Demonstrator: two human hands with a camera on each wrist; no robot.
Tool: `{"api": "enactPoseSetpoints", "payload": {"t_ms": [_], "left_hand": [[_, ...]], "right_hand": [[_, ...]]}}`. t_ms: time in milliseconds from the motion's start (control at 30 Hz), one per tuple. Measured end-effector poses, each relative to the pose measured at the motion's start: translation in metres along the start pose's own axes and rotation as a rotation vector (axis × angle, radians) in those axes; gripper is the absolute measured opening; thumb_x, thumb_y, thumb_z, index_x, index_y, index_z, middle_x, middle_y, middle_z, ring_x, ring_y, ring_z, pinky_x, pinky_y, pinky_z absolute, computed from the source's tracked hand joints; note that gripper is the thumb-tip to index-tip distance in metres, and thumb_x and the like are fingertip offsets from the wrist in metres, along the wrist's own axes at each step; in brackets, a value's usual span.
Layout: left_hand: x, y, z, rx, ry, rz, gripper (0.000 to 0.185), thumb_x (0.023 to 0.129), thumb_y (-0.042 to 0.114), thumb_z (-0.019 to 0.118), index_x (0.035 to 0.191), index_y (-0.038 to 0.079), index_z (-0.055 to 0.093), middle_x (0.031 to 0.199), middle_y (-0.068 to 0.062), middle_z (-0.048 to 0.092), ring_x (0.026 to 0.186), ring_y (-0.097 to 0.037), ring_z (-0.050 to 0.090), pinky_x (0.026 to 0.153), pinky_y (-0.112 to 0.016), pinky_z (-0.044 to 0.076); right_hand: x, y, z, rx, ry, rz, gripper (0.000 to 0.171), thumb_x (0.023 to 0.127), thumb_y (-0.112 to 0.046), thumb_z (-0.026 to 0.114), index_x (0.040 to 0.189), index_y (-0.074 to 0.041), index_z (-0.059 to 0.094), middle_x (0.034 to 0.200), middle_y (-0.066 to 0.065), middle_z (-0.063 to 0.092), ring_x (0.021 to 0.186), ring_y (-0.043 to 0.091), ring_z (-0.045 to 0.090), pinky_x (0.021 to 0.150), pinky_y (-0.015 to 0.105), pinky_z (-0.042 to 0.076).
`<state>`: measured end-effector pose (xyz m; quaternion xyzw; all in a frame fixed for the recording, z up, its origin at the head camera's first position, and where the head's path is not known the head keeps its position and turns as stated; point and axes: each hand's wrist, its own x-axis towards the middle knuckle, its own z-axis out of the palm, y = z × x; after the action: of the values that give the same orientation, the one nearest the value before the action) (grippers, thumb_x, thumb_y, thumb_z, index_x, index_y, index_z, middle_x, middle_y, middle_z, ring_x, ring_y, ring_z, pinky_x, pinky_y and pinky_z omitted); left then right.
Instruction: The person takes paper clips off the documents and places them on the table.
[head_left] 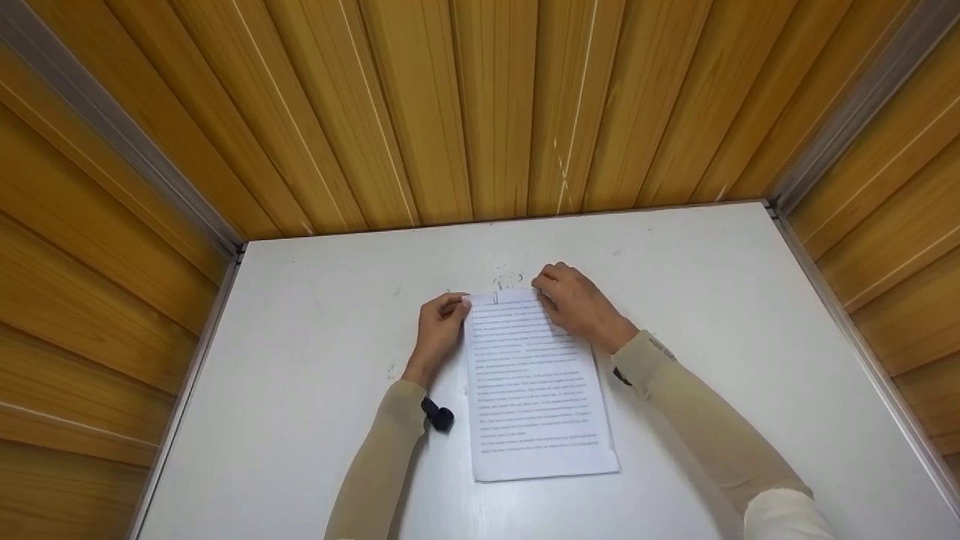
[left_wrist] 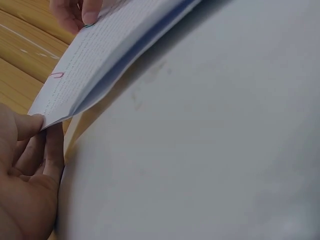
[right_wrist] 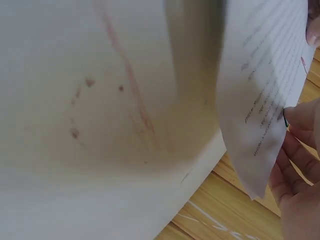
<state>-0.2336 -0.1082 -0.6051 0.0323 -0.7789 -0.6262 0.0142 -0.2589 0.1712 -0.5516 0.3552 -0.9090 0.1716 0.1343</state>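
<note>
A thin stack of printed sheets (head_left: pixel 536 382) lies in the middle of the white table (head_left: pixel 315 360). A pink paper clip (head_left: pixel 495 298) (left_wrist: pixel 56 75) (right_wrist: pixel 303 65) sits on its far edge. My left hand (head_left: pixel 454 304) (left_wrist: pixel 45 129) pinches the far left corner, thumb on top and fingers beneath, so that the edge is lifted off the table. My right hand (head_left: pixel 546 289) (right_wrist: pixel 295 127) pinches the far right corner of the sheets (right_wrist: pixel 265 75). A small green thing (right_wrist: pixel 285 118) shows at the right thumb; I cannot make out what it is.
Wood-panel walls (head_left: pixel 480 112) close the table in at the back and on both sides, with metal trim in the corners. A black wrist-camera mount (head_left: pixel 437 415) sits on my left forearm. Faint reddish marks (right_wrist: pixel 125 75) stain the tabletop.
</note>
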Motion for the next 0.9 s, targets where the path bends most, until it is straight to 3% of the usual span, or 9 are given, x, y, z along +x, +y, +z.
{"api": "enactPoseSetpoints", "payload": {"t_ms": [233, 467, 900], "left_hand": [[0.0006, -0.0010, -0.0007, -0.004, -0.025, 0.013, 0.019, 0.107, 0.017, 0.066, 0.121, 0.009, 0.077, 0.112, -0.007, 0.079, 0.100, -0.018, 0.074, 0.091, -0.031, 0.056], [0.0015, -0.0025, -0.0018, -0.004, -0.037, 0.058, 0.020, 0.107, 0.013, 0.066, 0.122, 0.004, 0.076, 0.113, -0.012, 0.080, 0.103, -0.021, 0.075, 0.094, -0.033, 0.057], [0.0008, -0.0014, -0.0011, 0.007, -0.017, 0.037, 0.021, 0.107, 0.014, 0.067, 0.122, 0.003, 0.076, 0.116, -0.012, 0.079, 0.107, -0.021, 0.074, 0.097, -0.035, 0.057]], "right_hand": [[0.0004, -0.0012, 0.0039, -0.086, 0.007, -0.057, 0.009, 0.103, -0.004, 0.069, 0.110, -0.001, 0.074, 0.105, 0.012, 0.070, 0.094, 0.029, 0.065, 0.086, 0.041, 0.057], [0.0025, -0.0013, 0.0058, -0.147, 0.000, -0.074, 0.006, 0.102, -0.001, 0.066, 0.105, 0.000, 0.071, 0.100, 0.015, 0.069, 0.090, 0.031, 0.063, 0.082, 0.042, 0.056], [0.0028, -0.0001, 0.0057, -0.103, -0.060, -0.022, 0.009, 0.104, -0.004, 0.065, 0.106, 0.000, 0.073, 0.103, 0.014, 0.070, 0.093, 0.030, 0.065, 0.085, 0.042, 0.057]]}}
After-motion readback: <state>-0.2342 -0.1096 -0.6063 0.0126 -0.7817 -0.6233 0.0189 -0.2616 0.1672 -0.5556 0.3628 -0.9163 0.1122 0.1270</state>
